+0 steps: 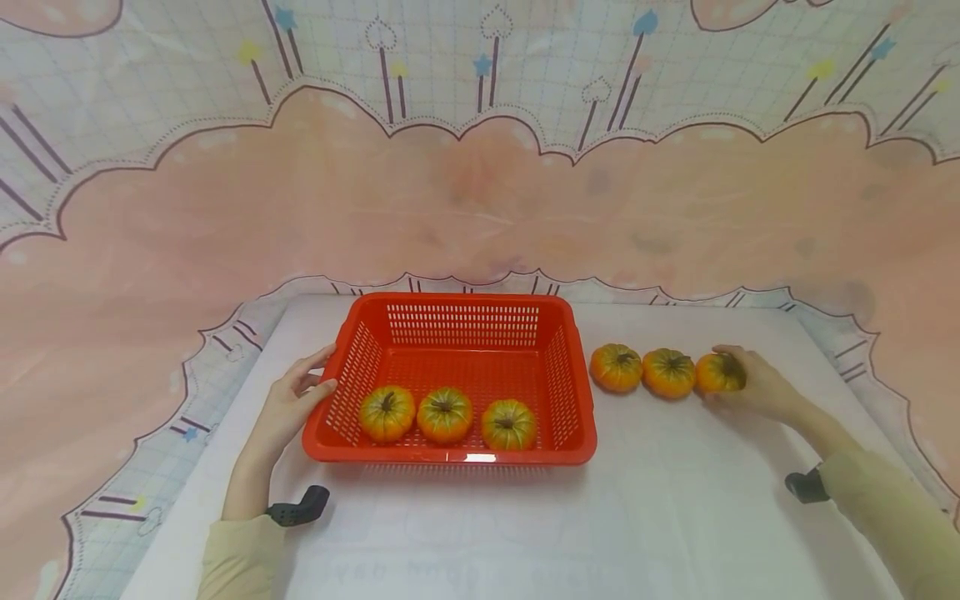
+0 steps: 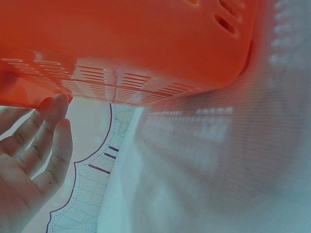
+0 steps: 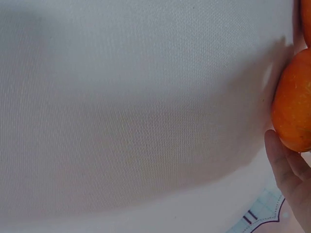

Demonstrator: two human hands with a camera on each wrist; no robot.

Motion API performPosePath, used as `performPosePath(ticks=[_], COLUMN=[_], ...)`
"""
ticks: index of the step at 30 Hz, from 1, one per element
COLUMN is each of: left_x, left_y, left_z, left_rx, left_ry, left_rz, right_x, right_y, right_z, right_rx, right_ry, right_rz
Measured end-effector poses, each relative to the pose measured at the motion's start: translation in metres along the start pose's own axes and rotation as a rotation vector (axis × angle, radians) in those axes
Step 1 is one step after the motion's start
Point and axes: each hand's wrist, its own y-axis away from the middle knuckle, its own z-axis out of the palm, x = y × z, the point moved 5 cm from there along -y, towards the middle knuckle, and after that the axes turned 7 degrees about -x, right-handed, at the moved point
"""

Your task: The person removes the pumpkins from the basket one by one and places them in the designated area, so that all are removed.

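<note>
A red plastic basket (image 1: 465,454) with slotted walls sits on the white table. My left hand (image 1: 296,400) holds its left rim; in the left wrist view the fingers (image 2: 60,141) reach the rim from outside, and the thumb is hidden there. Three small orange pumpkins lie inside along the near wall: a left one (image 1: 387,414), a middle one (image 1: 445,415) and a right one (image 1: 508,425). Right of the basket, three more form a row. My right hand (image 1: 757,387) grips the outermost pumpkin (image 1: 718,373), fingers and thumb around its sides. In the right wrist view that pumpkin (image 3: 294,104) is partly cut off.
Between the basket and the gripped pumpkin lie a pumpkin (image 1: 617,368) close to the basket's right wall and another pumpkin (image 1: 669,373) beside it. A patterned pink and white cloth (image 1: 465,208) hangs behind the table (image 1: 637,517). Black wrist devices (image 1: 300,506) are on both forearms.
</note>
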Motion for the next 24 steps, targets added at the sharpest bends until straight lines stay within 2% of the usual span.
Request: performPosePath(ticks=[9, 24], left_x=[0.000, -0.001], left_y=[-0.001, -0.001], left_z=[0.000, -0.001], left_rx=[0.001, 0.001], left_ry=[0.007, -0.009], left_rz=[0.004, -0.009], right_x=[0.003, 0.000], right_y=[0.000, 0.008], right_z=[0.000, -0.013], right_rx=[-0.008, 0.017], right_ry=[-0.003, 0.001], right_rz=[0.026, -0.050])
